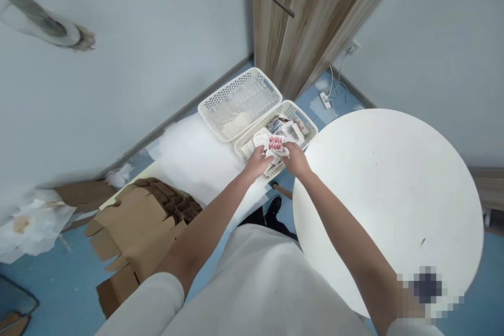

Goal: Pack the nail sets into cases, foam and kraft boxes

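A blister pack of red capsules [276,142] is between my two hands, its printed or clear face turned up. My left hand [255,164] is at its lower left, fingers curled in at the edge. From the right side, my right hand [296,159] grips the pack with thumb and fingers bent. Directly underneath is a white plastic basket [311,135] filled with paper leaflets, small boxes and other blister packs. A white open-topped carton [293,131] lies among them near my right hand.
Behind stands a second white basket [205,111] with clear plastic packaging. A round white table [386,194] is close on the right. Flattened cardboard [136,220] and white sheeting [189,152] lie to the left. A power strip [325,100] sits on the floor by the wooden cabinet [307,21].
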A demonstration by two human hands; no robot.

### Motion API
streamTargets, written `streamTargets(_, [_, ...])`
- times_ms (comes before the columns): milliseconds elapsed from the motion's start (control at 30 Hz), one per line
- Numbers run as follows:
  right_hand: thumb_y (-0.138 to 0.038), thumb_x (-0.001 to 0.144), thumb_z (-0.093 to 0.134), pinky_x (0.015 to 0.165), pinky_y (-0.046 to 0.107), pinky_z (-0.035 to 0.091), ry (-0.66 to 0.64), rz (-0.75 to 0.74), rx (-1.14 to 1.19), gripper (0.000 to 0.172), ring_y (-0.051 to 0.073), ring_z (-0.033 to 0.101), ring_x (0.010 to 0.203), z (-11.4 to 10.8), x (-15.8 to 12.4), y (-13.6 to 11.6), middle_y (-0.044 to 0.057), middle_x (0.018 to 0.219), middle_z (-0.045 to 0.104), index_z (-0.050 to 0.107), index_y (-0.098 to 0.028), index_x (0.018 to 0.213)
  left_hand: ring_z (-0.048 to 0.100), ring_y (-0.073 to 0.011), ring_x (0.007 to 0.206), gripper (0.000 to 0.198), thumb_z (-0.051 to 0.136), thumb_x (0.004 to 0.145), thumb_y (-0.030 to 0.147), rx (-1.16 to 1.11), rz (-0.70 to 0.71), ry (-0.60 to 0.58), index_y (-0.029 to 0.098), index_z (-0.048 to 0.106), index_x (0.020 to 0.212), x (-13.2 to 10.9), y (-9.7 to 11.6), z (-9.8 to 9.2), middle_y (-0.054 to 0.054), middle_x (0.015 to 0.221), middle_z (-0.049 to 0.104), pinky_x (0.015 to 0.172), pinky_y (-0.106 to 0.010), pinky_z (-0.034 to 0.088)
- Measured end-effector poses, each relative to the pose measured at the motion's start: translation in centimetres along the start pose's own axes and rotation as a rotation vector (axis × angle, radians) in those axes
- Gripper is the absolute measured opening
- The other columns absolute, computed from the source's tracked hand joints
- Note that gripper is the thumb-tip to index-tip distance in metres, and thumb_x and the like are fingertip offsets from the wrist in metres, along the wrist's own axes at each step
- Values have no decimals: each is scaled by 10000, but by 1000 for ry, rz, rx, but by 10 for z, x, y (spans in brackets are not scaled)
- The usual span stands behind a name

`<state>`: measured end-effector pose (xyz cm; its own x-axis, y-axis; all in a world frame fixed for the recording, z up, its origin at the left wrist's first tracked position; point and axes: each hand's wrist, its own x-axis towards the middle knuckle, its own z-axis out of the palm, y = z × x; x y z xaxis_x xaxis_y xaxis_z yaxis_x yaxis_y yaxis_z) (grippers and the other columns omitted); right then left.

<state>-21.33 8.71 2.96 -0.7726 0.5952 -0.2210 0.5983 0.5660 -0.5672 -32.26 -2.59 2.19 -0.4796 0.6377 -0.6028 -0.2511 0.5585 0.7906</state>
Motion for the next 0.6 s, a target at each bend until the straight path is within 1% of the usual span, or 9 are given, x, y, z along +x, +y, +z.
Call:
streamTargets(67, [-65,680,478,950,432,352,-20,57,-42,520,273,415,1137,7,14,5,123,1230,453,449,-153,1192,400,-238,1206,566,524,756,255,25,-38,-28,169,322,1278,18,-2,7,-128,1340,382,935,-342,374])
streamTargets(133, [-51,663,488,964,433,336,-38,88,-68,564,281,385,1165,14,23,9,130,1276,411,426,-150,1215,377,-244,1221,577,521,740,219,44,-51,-40,163,318,1278,30,-5,13,-118,1334,392,960,-349,346])
streamTargets(233, [-65,652,510,958,427,340,-44,109,-64,615,284,369,1172,21,30,12,138,1281,391,386,-148,1248,378,-255,1213,579,535,709,201,28,-53,-57,152,343,1253,37,-7,17,-113,1310,421,961,-354,337])
streamTargets(333, [-86,647,522,931,426,364,-19,132,-42,666,279,392,1143,25,34,13,135,1237,408,336,-159,1282,406,-258,1184,542,541,690,193,-16,-65,-66,144,388,1207,39,-7,18,-116,1273,455,946,-353,343])
streamTargets(467, [-75,640,520,884,403,404,6,159,-22,689,265,439,1080,28,35,14,134,1200,406,321,-169,1293,432,-243,1155,582,562,657,148,-96,-70,-8,137,377,1208,41,-8,19,-134,1249,466,942,-345,336])
streamTargets(533, [-86,647,520,861,396,421,26,158,8,673,257,465,1039,29,34,14,129,1180,408,332,-174,1287,442,-228,1141,601,565,650,126,-136,-66,29,146,364,1217,41,-10,20,-130,1240,468,942,-342,336])
streamTargets(600, [-118,672,518,834,385,439,57,143,83,633,231,506,954,29,32,13,123,1164,412,346,-177,1278,439,-219,1141,586,568,654,121,-157,-46,80,163,377,1206,39,-12,20,-114,1232,468,942,-337,338])
